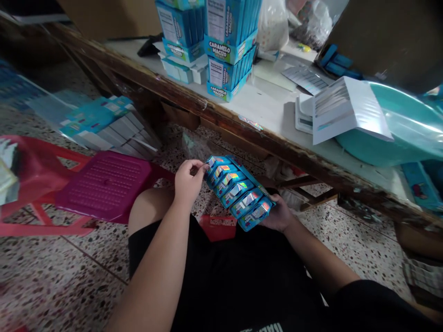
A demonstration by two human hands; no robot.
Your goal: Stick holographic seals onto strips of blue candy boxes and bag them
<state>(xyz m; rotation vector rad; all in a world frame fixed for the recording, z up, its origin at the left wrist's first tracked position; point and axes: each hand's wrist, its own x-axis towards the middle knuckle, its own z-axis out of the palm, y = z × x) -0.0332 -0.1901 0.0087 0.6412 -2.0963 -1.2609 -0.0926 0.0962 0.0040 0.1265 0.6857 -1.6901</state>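
Above my lap I hold a blue display box (238, 193) with a row of several small blue candy packets, their shiny ends facing up. My right hand (279, 214) grips the box from beneath at its near right end; most of those fingers are hidden behind it. At the far left end my left hand (189, 180) has thumb and forefinger pinched on the end packet (212, 161). The box is tilted, its left end farther from me.
Stacked blue candy boxes (224, 50) stand on the worktable (273, 99). A teal basin (398, 124) with a folded white card (349, 110) is at right. On my left are a magenta stool (104, 184), a red chair (38, 166) and bagged blue boxes (107, 120).
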